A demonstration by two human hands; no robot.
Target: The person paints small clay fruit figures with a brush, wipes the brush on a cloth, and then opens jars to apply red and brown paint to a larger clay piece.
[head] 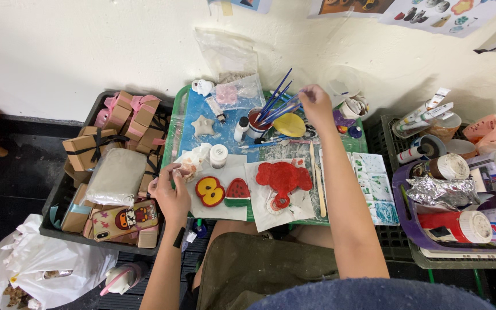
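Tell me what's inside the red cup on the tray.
The red cup holds several blue-handled brushes leaning to the right, toward the right hand. Their lower ends are hidden by the cup wall, and whether it holds water or paint cannot be seen.

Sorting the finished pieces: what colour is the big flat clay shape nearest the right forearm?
Red: the clay shape on white paper, clearest in the head view.

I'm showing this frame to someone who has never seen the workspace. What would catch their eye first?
Probably the bright red painted piece lying on white paper at the middle of the green tray, with a yellow-and-red piece and a watermelon slice piece to its left. Next, the right hand reaching to the blue brushes standing in a cup at the tray's back, while the left hand holds a small pale object at the tray's left edge.
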